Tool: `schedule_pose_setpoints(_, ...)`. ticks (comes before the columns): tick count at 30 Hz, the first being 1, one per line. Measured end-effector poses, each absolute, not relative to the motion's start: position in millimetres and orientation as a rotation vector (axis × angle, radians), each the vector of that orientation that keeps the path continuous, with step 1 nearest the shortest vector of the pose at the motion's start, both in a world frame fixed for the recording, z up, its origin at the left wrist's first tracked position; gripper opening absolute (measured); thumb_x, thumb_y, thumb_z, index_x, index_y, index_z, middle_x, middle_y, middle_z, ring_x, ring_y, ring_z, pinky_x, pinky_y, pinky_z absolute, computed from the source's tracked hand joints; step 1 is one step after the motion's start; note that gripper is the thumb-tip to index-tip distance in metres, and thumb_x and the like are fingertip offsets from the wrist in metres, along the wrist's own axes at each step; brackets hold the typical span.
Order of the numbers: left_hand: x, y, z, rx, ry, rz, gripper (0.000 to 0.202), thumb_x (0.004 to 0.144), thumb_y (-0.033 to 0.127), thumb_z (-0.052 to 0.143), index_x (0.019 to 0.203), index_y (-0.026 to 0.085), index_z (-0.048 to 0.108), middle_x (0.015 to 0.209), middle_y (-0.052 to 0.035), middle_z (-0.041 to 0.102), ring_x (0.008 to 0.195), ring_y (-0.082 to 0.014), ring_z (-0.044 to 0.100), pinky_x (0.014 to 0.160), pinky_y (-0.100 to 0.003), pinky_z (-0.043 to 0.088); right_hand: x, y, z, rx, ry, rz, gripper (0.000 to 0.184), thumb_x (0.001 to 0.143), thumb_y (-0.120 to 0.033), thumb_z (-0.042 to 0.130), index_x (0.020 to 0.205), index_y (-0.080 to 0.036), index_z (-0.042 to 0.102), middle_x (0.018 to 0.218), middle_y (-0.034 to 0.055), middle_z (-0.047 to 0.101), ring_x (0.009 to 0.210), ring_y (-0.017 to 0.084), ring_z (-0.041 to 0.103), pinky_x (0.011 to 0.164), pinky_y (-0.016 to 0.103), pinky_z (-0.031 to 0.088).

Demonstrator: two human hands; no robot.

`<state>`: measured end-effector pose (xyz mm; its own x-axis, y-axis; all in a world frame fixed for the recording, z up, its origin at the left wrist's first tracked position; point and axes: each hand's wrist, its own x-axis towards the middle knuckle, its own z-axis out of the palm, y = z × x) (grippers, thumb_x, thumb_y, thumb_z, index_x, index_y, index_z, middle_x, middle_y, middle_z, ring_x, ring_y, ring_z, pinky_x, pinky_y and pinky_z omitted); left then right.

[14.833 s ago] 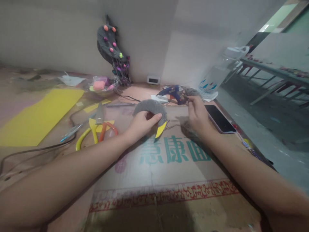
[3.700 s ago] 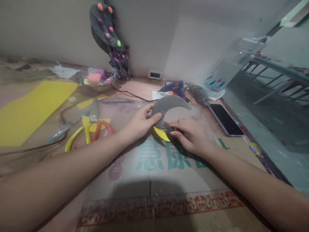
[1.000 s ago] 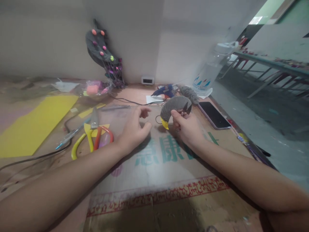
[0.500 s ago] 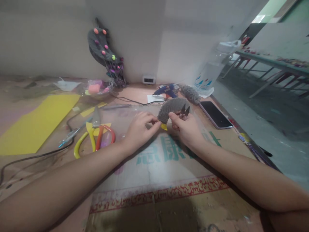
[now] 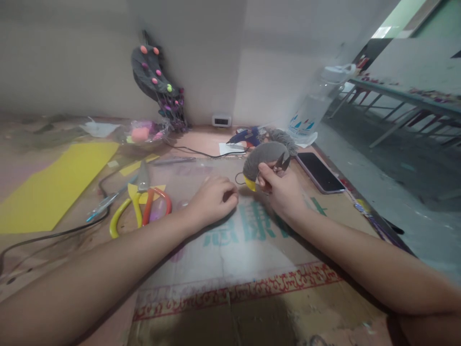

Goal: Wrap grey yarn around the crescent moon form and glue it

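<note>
My right hand (image 5: 279,185) is closed round a curved, crescent-like piece wrapped in grey yarn (image 5: 264,156). A bit of yellow (image 5: 249,183) shows at the piece's lower left end, where a loose loop of yarn (image 5: 237,179) sticks out. Two dark pointed blades (image 5: 283,162), likely of small snips, rise from the same hand; their handles are hidden in the grip. My left hand (image 5: 214,199) rests just left of the piece, apart from it. Its fingers are curled in loosely, with a gap beside the thumb and nothing seen in it.
Large scissors with yellow and red handles (image 5: 143,197) lie left, near yellow sheet (image 5: 61,187). Behind are a blue glue gun (image 5: 248,136), a grey yarn bundle (image 5: 283,139) and a decorated grey crescent (image 5: 149,72). A phone (image 5: 320,173) and bottle (image 5: 311,105) stand right. Cardboard (image 5: 216,269) covers the table.
My left hand has let go of the wrapped piece's end and drawn back a little toward me. My right hand has shifted slightly right with the piece, and the yarn loop now shows.
</note>
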<state>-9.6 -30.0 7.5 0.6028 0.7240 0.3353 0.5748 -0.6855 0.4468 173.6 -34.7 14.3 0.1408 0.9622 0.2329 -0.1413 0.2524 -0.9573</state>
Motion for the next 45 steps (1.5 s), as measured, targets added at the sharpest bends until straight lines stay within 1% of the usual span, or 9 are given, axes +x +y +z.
schedule_pose_setpoints(5,-9,-32,8,2.597,1.000,0.650,0.017,0.083,0.020,0.051,0.077,0.018,0.067,0.081,-0.0043,0.067,0.083,-0.0210,0.057,0.082,-0.038,0.041,175,-34,25,-0.991,-1.053,1.057,0.036,0.073,-0.044,0.073,0.060,-0.018,0.053,0.048,-0.0047,0.049,0.041,0.005,0.032,0.040,0.022,0.021)
schedule_pose_setpoints(9,-9,-31,8,2.469,0.997,0.837,0.022,0.089,0.018,0.046,0.092,0.018,0.068,0.092,-0.0045,0.067,0.091,-0.0191,0.059,0.087,-0.036,0.042,173,-38,28,-1.022,-1.080,1.177,0.042,0.075,-0.045,0.070,0.049,-0.016,0.055,0.043,-0.0041,0.043,0.039,0.004,0.027,0.039,0.024,0.017)
schedule_pose_setpoints(15,-9,-30,6,2.447,1.019,0.966,0.032,0.089,0.045,0.054,0.084,0.016,0.065,0.086,-0.0056,0.064,0.085,-0.0196,0.058,0.080,-0.034,0.044,163,-47,24,-0.978,-1.104,1.312,0.041,0.079,-0.044,0.066,0.051,-0.014,0.060,0.038,-0.0058,0.035,0.038,0.005,0.026,0.041,0.023,0.015)
schedule_pose_setpoints(19,-9,-31,7,2.465,1.032,1.000,0.030,0.090,0.041,0.052,0.077,0.016,0.064,0.079,-0.0049,0.062,0.081,-0.0188,0.057,0.076,-0.033,0.043,158,-52,24,-0.953,-1.116,1.375,0.042,0.079,-0.046,0.066,0.052,-0.014,0.060,0.038,-0.0069,0.033,0.039,0.005,0.025,0.042,0.023,0.016)
schedule_pose_setpoints(26,-9,-32,8,2.507,1.053,0.974,0.022,0.090,0.031,0.051,0.074,0.018,0.060,0.076,-0.0032,0.060,0.078,-0.0181,0.056,0.074,-0.032,0.043,155,-50,19,-0.984,-1.153,1.363,0.041,0.073,-0.047,0.072,0.052,-0.015,0.057,0.042,-0.0059,0.041,0.040,0.005,0.029,0.041,0.023,0.020)
schedule_pose_setpoints(31,-8,-32,9,2.473,1.044,0.915,0.014,0.086,0.020,0.050,0.079,0.016,0.061,0.078,-0.0034,0.064,0.077,-0.0181,0.057,0.074,-0.032,0.043,155,-51,21,-1.079,-1.215,1.186,0.042,0.074,-0.047,0.071,0.052,-0.015,0.056,0.044,-0.0044,0.045,0.041,0.006,0.034,0.042,0.023,0.024)
schedule_pose_setpoints(35,-9,-30,6,2.410,1.042,0.864,0.018,0.081,0.012,0.050,0.083,0.017,0.067,0.085,-0.0035,0.070,0.083,-0.0186,0.061,0.081,-0.033,0.045,159,-51,21,-1.077,-1.166,1.102,0.041,0.076,-0.046,0.071,0.053,-0.015,0.055,0.048,-0.0036,0.048,0.043,0.006,0.036,0.043,0.023,0.026)
schedule_pose_setpoints(39,-10,-29,5,2.293,1.064,0.932,0.021,0.089,0.023,0.050,0.094,0.020,0.071,0.094,-0.0033,0.073,0.089,-0.0194,0.064,0.085,-0.034,0.046,165,-45,15,-1.044,-1.138,1.063,0.039,0.076,-0.045,0.070,0.055,-0.016,0.056,0.052,-0.0027,0.053,0.043,0.006,0.036,0.043,0.023,0.027)
schedule_pose_setpoints(45,-10,-29,8,1.995,1.079,1.032,0.022,0.089,0.034,0.053,0.095,0.021,0.071,0.095,-0.0025,0.073,0.088,-0.0178,0.065,0.083,-0.031,0.049,163,-45,13,-1.102,-1.217,1.063,0.041,0.078,-0.047,0.068,0.053,-0.017,0.054,0.048,-0.0033,0.049,0.043,0.008,0.038,0.043,0.023,0.028)
